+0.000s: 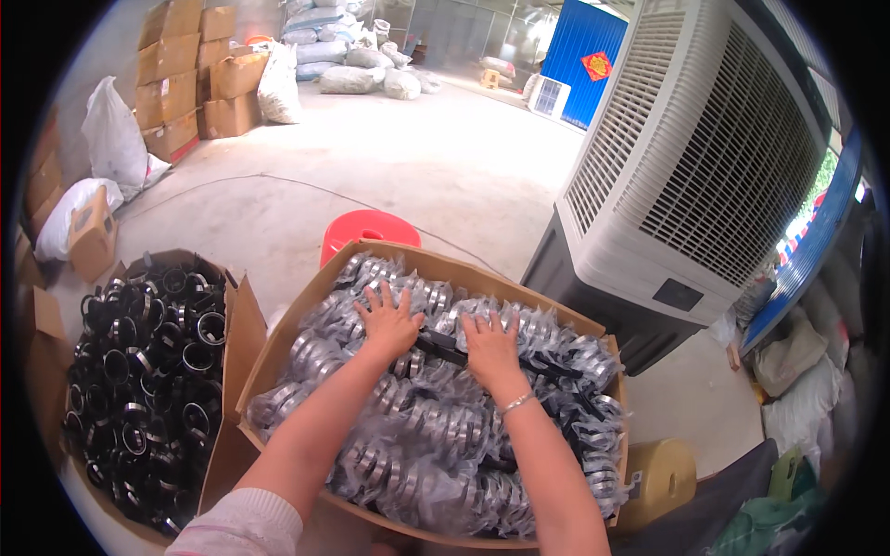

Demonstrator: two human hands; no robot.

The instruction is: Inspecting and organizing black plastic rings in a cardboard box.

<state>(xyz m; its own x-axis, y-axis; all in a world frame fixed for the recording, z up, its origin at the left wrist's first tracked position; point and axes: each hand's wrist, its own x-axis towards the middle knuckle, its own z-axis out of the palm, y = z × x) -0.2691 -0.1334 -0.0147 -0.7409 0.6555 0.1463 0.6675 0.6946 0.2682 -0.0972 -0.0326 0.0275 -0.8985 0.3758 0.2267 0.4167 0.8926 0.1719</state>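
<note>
At the left, an open cardboard box (234, 326) holds loose black rings (139, 380). Just right of it, a larger carton (278, 345) is packed with clear plastic bags of stacked silver rings (436, 435). The left hand (387, 321) lies flat, fingers spread, on the far bags; the right hand (489, 345) presses beside it, open, gripping nothing. Farther right stands a big air cooler (705, 157).

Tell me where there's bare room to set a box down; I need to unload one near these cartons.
Bare concrete floor lies open beyond the red stool, bordered by the stacked boxes and the big cooler. Crowded: both hands press the full carton; the left carton of black rings is full too.
</note>
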